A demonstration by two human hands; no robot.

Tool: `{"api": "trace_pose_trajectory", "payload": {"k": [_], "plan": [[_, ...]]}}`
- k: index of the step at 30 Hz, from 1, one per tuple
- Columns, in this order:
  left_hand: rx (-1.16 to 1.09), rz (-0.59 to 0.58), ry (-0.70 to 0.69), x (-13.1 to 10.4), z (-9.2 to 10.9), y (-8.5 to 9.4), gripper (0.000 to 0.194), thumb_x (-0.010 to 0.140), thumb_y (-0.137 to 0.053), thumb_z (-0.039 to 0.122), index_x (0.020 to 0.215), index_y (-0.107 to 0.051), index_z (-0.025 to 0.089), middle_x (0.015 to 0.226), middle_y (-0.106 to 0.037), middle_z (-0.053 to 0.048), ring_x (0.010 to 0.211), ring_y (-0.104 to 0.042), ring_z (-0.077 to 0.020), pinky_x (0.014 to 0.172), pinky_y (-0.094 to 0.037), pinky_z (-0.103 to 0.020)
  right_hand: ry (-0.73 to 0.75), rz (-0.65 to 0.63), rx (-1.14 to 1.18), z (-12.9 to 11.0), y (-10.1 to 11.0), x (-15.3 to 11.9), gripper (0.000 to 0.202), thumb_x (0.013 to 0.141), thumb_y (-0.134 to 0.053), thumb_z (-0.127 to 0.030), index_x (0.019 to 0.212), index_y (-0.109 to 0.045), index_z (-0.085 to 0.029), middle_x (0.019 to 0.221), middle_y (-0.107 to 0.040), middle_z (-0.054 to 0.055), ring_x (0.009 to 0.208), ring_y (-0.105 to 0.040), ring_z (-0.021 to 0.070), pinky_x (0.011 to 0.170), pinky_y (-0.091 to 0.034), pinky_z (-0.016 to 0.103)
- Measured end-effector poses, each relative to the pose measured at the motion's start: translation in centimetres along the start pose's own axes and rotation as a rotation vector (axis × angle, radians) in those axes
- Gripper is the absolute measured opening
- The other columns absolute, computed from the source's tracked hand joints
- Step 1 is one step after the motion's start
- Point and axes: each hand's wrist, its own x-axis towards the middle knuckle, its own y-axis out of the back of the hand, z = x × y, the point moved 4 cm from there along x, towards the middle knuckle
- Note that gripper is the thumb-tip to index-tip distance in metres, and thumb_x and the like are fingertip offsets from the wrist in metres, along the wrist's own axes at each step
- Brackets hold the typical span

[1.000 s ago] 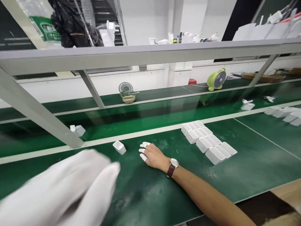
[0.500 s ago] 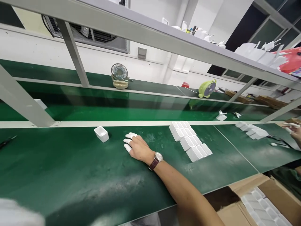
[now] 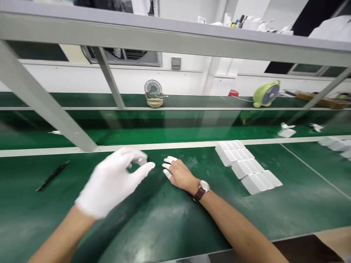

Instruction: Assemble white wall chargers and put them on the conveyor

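Note:
My left hand (image 3: 111, 182), in a white glove, hovers over the left part of the green bench with thumb and fingers curved apart. Just behind its fingertips shows a bit of white, which seems to be the small white box (image 3: 142, 161); the glove covers most of it. I cannot make out any contact. My right hand (image 3: 179, 174) rests on the bench top with fingers stretched out and white covers on several fingertips. It holds nothing. To its right stand several rows of white boxes (image 3: 253, 180), packed side by side.
A black pen-like tool (image 3: 52, 176) lies at the left. Slanted metal posts (image 3: 55, 102) carry a shelf (image 3: 175, 40) above the bench. A small fan (image 3: 153, 93) and a green fan (image 3: 265, 94) stand behind. More white pieces (image 3: 286, 130) lie at the far right.
My left hand has come in from the lower left to the small white box, now mostly hidden. The view has swung to the right-hand side's loss; my right hand stays flat on the bench.

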Motion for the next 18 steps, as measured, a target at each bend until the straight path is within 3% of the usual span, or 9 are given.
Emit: {"api": "trace_pose_trajectory", "payload": {"k": [4, 6, 8, 14, 18], "plan": [[0.144, -0.156, 0.189, 0.7, -5.7, -3.2, 0.083, 0.063, -0.085, 0.052, 0.133, -0.055, 0.017, 0.134, -0.059, -0.015, 0.128, -0.053, -0.0368, 0.110, -0.044, -0.049, 0.010, 0.031, 0.029, -0.2, -0.3, -0.2, 0.031, 0.102, -0.049, -0.025, 0.126, -0.065, -0.012, 0.134, -0.063, 0.016, 0.133, -0.052, 0.0324, 0.109, -0.046, 0.050], [0.021, -0.211, 0.326, 0.4, -8.3, -5.4, 0.086, 0.068, -0.082, 0.048, 0.140, -0.048, 0.015, 0.136, -0.056, -0.016, 0.122, -0.059, -0.0328, 0.103, -0.051, -0.045, 0.015, 0.041, 0.029, -0.3, -0.5, -0.3, 0.030, 0.102, -0.050, -0.024, 0.125, -0.065, -0.013, 0.133, -0.063, 0.016, 0.133, -0.052, 0.0327, 0.108, -0.047, 0.051], [-0.128, -0.237, 0.402, 0.1, -9.6, -7.2, 0.078, 0.074, -0.076, 0.041, 0.142, -0.046, 0.017, 0.134, -0.058, -0.013, 0.112, -0.065, -0.0271, 0.097, -0.056, -0.040, 0.016, 0.048, 0.024, -0.4, -0.6, -0.3, 0.029, 0.101, -0.051, -0.024, 0.125, -0.065, -0.014, 0.133, -0.064, 0.015, 0.132, -0.053, 0.0322, 0.107, -0.048, 0.050], [-0.401, -0.451, 0.203, 0.8, -8.2, -9.6, 0.084, 0.073, -0.072, 0.023, 0.149, -0.038, 0.020, 0.137, -0.060, -0.007, 0.114, -0.065, -0.0225, 0.105, -0.051, -0.038, 0.006, 0.060, 0.008, -0.5, -0.7, -0.4, 0.028, 0.101, -0.052, -0.023, 0.125, -0.064, -0.016, 0.134, -0.063, 0.014, 0.132, -0.053, 0.0313, 0.106, -0.049, 0.051], [-0.425, -0.463, 0.172, 1.2, -7.9, -10.4, 0.080, 0.072, -0.072, 0.021, 0.146, -0.042, 0.021, 0.135, -0.060, -0.008, 0.107, -0.066, -0.0212, 0.099, -0.054, -0.037, 0.010, 0.072, -0.001, -0.7, -0.6, -0.3, 0.028, 0.101, -0.050, -0.023, 0.125, -0.064, -0.017, 0.134, -0.063, 0.013, 0.132, -0.053, 0.0310, 0.106, -0.050, 0.051]]}}
